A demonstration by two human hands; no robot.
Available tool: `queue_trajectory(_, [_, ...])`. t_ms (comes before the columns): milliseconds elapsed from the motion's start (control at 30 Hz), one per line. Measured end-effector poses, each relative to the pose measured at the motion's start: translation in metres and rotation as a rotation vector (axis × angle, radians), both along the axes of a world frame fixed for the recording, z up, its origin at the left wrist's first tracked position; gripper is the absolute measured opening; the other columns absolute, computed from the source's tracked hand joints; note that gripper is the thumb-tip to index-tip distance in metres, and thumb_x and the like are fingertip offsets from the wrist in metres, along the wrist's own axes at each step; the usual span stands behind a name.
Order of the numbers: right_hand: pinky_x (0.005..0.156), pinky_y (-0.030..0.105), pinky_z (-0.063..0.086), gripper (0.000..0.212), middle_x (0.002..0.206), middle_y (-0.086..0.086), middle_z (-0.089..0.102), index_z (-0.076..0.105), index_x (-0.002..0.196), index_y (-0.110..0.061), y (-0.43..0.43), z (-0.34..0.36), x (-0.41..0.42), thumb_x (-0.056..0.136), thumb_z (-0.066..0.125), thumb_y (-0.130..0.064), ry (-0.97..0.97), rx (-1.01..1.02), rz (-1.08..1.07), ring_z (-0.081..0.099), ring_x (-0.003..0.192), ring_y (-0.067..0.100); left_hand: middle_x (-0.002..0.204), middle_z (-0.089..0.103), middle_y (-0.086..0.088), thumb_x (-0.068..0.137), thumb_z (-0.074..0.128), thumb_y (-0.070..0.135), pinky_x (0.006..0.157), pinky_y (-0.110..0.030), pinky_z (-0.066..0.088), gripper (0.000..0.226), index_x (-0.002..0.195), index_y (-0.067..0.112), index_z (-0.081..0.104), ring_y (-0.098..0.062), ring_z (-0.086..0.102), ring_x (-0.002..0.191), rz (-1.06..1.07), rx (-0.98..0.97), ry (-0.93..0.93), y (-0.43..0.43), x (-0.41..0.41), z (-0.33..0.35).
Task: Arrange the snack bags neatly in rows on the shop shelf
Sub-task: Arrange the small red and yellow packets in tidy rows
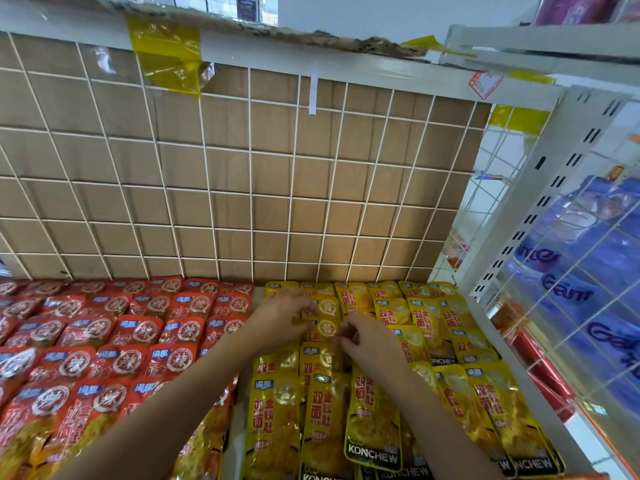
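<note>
Snack bags are lying in two colour blocks on the shop shelf point(232, 438): red snack bags point(135, 341) are filling the left side from the front edge to the back, and yellow snack bags point(374, 420) are filling the right side up to the right edge. Both blocks are overlapping like shingles, so an exact count is not possible. At least five yellow ones are showing side by side along the front edge, and the red ones are running back in roughly five or six rows. Two hands are reaching into the yellow block near its left border, toward the back of the shelf. The left hand point(280, 317) is curling its fingers onto the left side of a middle bag point(327, 328), and the right hand point(367, 337) is pinching that bag's right edge between thumb and bent fingers. One white wire grid point(249, 188) is standing along the back edge with brown cardboard point(225, 168) behind it, and a strip of yellow tape point(166, 57) is hanging over its top rail. Blue packs point(588, 271) are sitting beyond the wire side panel at the right edge.
</note>
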State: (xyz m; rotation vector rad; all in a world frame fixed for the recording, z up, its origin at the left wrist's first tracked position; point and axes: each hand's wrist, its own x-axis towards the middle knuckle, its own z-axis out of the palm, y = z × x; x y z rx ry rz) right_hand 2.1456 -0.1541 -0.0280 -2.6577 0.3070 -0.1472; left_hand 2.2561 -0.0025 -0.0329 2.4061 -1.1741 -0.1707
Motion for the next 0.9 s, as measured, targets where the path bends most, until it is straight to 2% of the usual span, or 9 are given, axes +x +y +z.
queue_trajectory(100, [0.074, 0.026, 0.043, 0.014, 0.091, -0.007, 0.053, 0.058, 0.088, -0.023, -0.002, 0.011, -0.012, 0.087, 0.057, -0.037, 0.053, -0.106, 0.036, 0.052, 0.089, 0.011, 0.119, 0.052, 0.006, 0.091, 0.054, 0.035, 0.098, -0.027, 0.034, 0.024, 0.113, 0.026, 0.058, -0.010, 0.043, 0.118, -0.019, 0.014, 0.004, 0.007, -0.016, 0.009])
queue_trajectory(200, [0.074, 0.027, 0.042, 0.019, 0.082, -0.010, 0.044, 0.053, 0.084, -0.026, 0.000, 0.015, -0.022, 0.086, 0.056, -0.045, 0.180, -0.180, 0.129, 0.045, 0.083, 0.009, 0.122, 0.048, 0.009, 0.092, 0.051, 0.037, 0.100, -0.025, 0.028, 0.029, 0.120, 0.029, 0.054, -0.010, 0.039, 0.122, -0.045, 0.084, -0.063, 0.014, -0.030, 0.011])
queue_trajectory(400, [0.073, 0.025, 0.035, 0.035, 0.093, -0.008, 0.038, 0.062, 0.099, -0.022, 0.003, 0.011, -0.028, 0.083, 0.058, -0.053, 0.259, -0.199, 0.166, 0.041, 0.087, 0.008, 0.146, 0.031, 0.013, 0.096, 0.029, 0.045, 0.113, -0.029, 0.014, 0.047, 0.141, 0.031, 0.033, -0.009, 0.021, 0.138, -0.004, 0.129, -0.153, 0.028, -0.050, -0.008])
queue_trajectory(467, [0.075, 0.025, 0.037, 0.031, 0.093, -0.008, 0.040, 0.062, 0.097, -0.022, 0.002, 0.009, -0.029, 0.082, 0.060, -0.050, 0.251, -0.167, 0.162, 0.040, 0.086, 0.007, 0.144, 0.039, 0.010, 0.089, 0.020, 0.046, 0.110, -0.034, 0.024, 0.055, 0.139, 0.031, 0.038, -0.013, 0.033, 0.135, 0.011, 0.170, -0.164, 0.034, -0.057, -0.014])
queue_trajectory(567, [0.078, 0.023, 0.039, 0.028, 0.095, -0.009, 0.043, 0.062, 0.095, -0.023, 0.001, 0.007, -0.029, 0.081, 0.063, -0.047, 0.248, -0.120, 0.152, 0.042, 0.087, 0.006, 0.123, 0.060, 0.011, 0.086, 0.032, 0.042, 0.090, -0.030, 0.045, 0.042, 0.123, 0.035, 0.050, -0.013, 0.059, 0.114, 0.058, 0.193, -0.240, 0.040, -0.062, -0.027])
queue_trajectory(633, [0.077, 0.022, 0.038, 0.025, 0.095, -0.010, 0.044, 0.061, 0.091, -0.024, 0.002, 0.005, -0.029, 0.080, 0.065, -0.045, 0.238, -0.079, 0.149, 0.044, 0.088, 0.006, 0.120, 0.062, 0.013, 0.089, 0.033, 0.041, 0.088, -0.028, 0.043, 0.038, 0.121, 0.036, 0.053, -0.012, 0.061, 0.110, 0.038, 0.170, -0.222, 0.040, -0.064, -0.030])
queue_trajectory(733, [0.077, 0.021, 0.039, 0.018, 0.095, -0.010, 0.045, 0.056, 0.084, -0.028, 0.002, 0.005, -0.029, 0.080, 0.066, -0.042, 0.211, -0.048, 0.169, 0.045, 0.087, 0.005, 0.119, 0.062, 0.016, 0.097, 0.020, 0.040, 0.087, -0.028, 0.048, 0.041, 0.120, 0.036, 0.054, -0.010, 0.061, 0.110, 0.039, 0.196, -0.259, 0.040, -0.066, -0.030])
queue_trajectory(833, [0.078, 0.023, 0.040, 0.018, 0.095, -0.009, 0.046, 0.057, 0.087, -0.027, 0.004, 0.005, -0.028, 0.081, 0.065, -0.042, 0.200, -0.072, 0.207, 0.044, 0.088, 0.005, 0.117, 0.063, 0.016, 0.091, 0.028, 0.038, 0.085, -0.031, 0.050, 0.039, 0.117, 0.036, 0.057, -0.011, 0.062, 0.109, 0.032, 0.220, -0.264, 0.039, -0.066, -0.028])
queue_trajectory(900, [0.079, 0.026, 0.041, 0.019, 0.094, -0.008, 0.046, 0.055, 0.085, -0.028, 0.005, 0.005, -0.026, 0.081, 0.064, -0.043, 0.202, -0.093, 0.228, 0.044, 0.089, 0.006, 0.117, 0.064, 0.015, 0.095, 0.024, 0.038, 0.085, -0.032, 0.050, 0.040, 0.117, 0.035, 0.058, -0.012, 0.062, 0.109, 0.019, 0.237, -0.261, 0.038, -0.066, -0.029])
